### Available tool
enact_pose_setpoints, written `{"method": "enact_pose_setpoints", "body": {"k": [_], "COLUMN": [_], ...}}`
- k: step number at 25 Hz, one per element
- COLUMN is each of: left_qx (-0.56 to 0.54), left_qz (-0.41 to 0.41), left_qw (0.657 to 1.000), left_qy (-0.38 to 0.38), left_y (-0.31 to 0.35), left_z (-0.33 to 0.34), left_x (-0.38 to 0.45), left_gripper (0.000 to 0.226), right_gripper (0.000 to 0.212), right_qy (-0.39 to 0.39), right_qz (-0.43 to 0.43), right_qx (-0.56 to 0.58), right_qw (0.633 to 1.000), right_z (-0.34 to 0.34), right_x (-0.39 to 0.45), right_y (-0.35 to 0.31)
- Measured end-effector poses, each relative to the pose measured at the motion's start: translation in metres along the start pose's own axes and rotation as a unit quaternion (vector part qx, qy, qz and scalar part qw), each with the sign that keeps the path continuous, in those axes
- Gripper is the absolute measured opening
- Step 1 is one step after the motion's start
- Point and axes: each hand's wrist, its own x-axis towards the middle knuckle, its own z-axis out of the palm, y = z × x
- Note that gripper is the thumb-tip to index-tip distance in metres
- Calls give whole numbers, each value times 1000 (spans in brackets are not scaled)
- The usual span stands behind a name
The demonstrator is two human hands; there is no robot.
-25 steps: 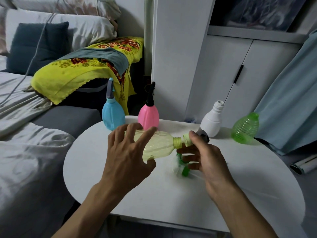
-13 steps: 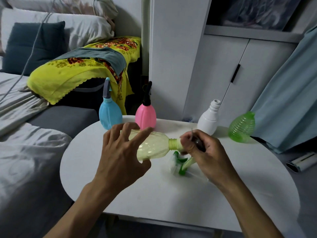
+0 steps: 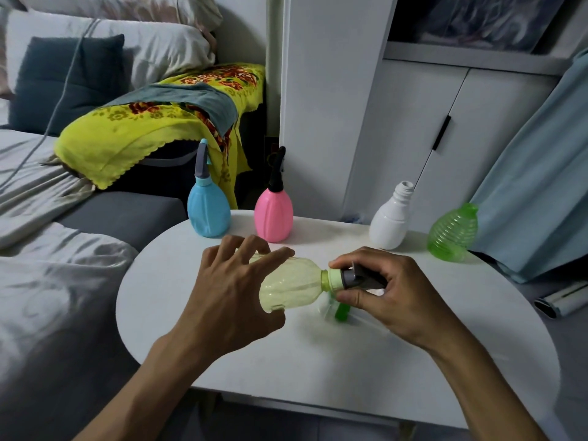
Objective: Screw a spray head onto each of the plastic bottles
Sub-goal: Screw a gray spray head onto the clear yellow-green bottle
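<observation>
Fingers [image 3: 350, 296] on perhaps one spray head [image 3: 359, 278]

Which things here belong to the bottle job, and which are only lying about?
For the job:
- yellow bottle, held by left hand
- grey spray head, in right hand
- white bottle, no head
- green bottle
- blue bottle, pink bottle, heads on
- green spray head

Lying about:
- yellow cloth
- dark cushion
- curtain

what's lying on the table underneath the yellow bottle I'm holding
Below the neck of the yellow bottle, a green spray head with a blurry clear part lies on the white table. The right hand covers its far side, so its full shape can't be seen.
</observation>
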Motion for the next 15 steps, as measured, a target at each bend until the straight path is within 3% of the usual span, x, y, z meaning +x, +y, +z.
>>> {"method": "enact_pose_setpoints", "body": {"k": [5,12,15], "left_qx": [-53,-17,-39], "left_qz": [-14,6,-9], "left_qw": [998,1000,999], "left_qy": [3,-16,-13], "left_y": [0,3,2], "left_z": [-6,-6,-7], "left_x": [5,3,2], "left_gripper": [77,78,78], "right_gripper": [35,34,40], "right_qy": [24,-13,5], "right_qz": [26,21,19], "right_qx": [102,49,99], "right_qw": [994,998,995], "right_z": [-1,-1,0], "right_x": [-2,-5,-5], "right_y": [-3,-3,-3]}}
